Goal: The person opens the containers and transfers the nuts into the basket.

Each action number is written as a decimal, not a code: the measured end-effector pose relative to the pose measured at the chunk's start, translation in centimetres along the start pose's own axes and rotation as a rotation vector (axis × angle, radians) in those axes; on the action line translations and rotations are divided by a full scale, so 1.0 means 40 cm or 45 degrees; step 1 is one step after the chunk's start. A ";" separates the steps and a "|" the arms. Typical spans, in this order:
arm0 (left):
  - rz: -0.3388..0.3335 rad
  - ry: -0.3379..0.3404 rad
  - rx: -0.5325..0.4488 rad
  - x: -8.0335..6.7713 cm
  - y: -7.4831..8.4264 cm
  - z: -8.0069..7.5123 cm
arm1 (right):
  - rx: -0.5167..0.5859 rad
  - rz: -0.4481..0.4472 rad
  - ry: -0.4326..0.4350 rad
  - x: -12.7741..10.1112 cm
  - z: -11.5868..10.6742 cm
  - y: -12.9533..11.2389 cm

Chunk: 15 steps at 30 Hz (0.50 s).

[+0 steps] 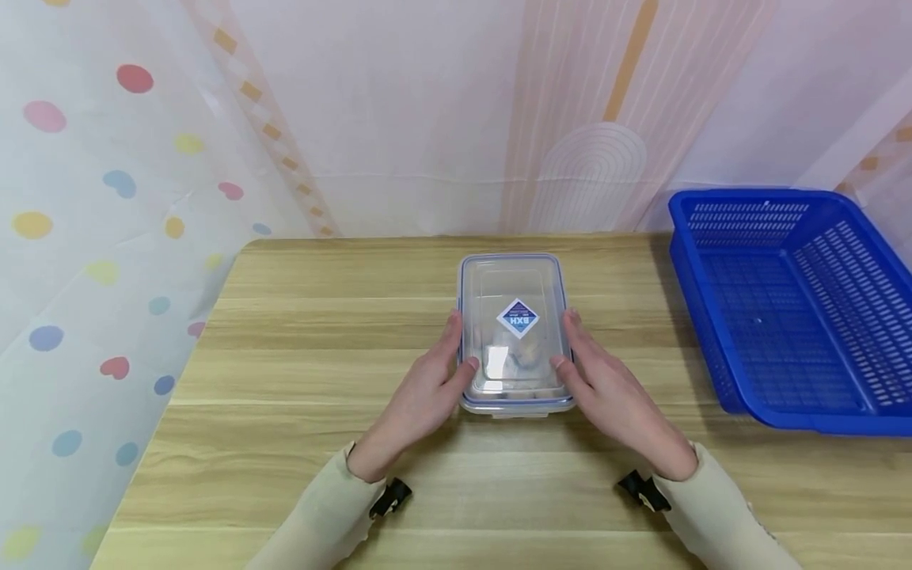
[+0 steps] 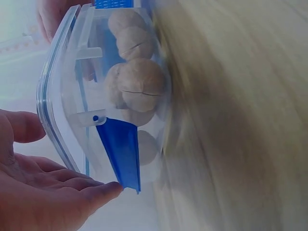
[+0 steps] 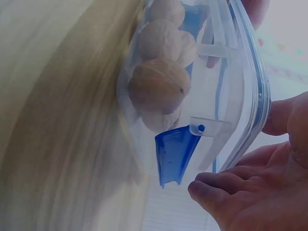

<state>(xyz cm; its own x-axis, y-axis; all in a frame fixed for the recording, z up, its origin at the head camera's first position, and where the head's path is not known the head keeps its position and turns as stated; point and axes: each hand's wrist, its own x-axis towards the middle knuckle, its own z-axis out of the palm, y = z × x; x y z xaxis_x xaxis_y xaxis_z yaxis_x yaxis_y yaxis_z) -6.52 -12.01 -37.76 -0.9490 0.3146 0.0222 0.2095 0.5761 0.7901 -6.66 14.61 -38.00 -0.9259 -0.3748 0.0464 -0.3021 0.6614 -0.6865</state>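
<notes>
A clear plastic food container (image 1: 513,277) with a blue-lined lid lies lengthwise on the table between both hands. Inside, through its walls, several walnuts (image 2: 143,86) show. My left hand (image 1: 427,384) holds the container's left side, thumb at the lid's edge and fingers along the side. On the opposite side, my right hand (image 1: 611,388) holds it in the same way. A blue latch (image 2: 120,151) hangs angled out from the lid, left fingertips right at it. Another blue latch (image 3: 177,153) slopes outward close to my right fingertips.
A large blue plastic basket (image 1: 737,380) with slotted walls stands at the right of the wood-grain table (image 1: 285,380). Patterned cloth (image 1: 427,119) hangs behind the table and down its left side. Black wrist mounts (image 1: 390,499) sit at both sleeve cuffs.
</notes>
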 end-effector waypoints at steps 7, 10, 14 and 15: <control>0.006 0.034 -0.023 -0.001 0.009 -0.014 | 0.024 0.002 0.010 -0.002 -0.010 -0.013; 0.011 0.061 -0.047 -0.005 0.014 -0.020 | 0.033 -0.009 0.022 -0.004 -0.016 -0.019; 0.034 0.105 -0.086 -0.013 0.021 -0.030 | 0.046 -0.038 0.048 -0.011 -0.024 -0.032; 0.041 0.116 -0.095 -0.015 0.022 -0.033 | 0.052 -0.043 0.056 -0.013 -0.025 -0.036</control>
<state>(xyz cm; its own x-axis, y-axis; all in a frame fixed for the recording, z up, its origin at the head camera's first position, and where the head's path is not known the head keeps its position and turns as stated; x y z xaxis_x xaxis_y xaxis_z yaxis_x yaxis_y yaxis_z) -6.08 -12.67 -36.26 -0.9603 0.2601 0.1012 0.2252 0.5078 0.8315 -5.98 14.50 -36.28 -0.9246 -0.3673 0.1012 -0.3249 0.6213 -0.7130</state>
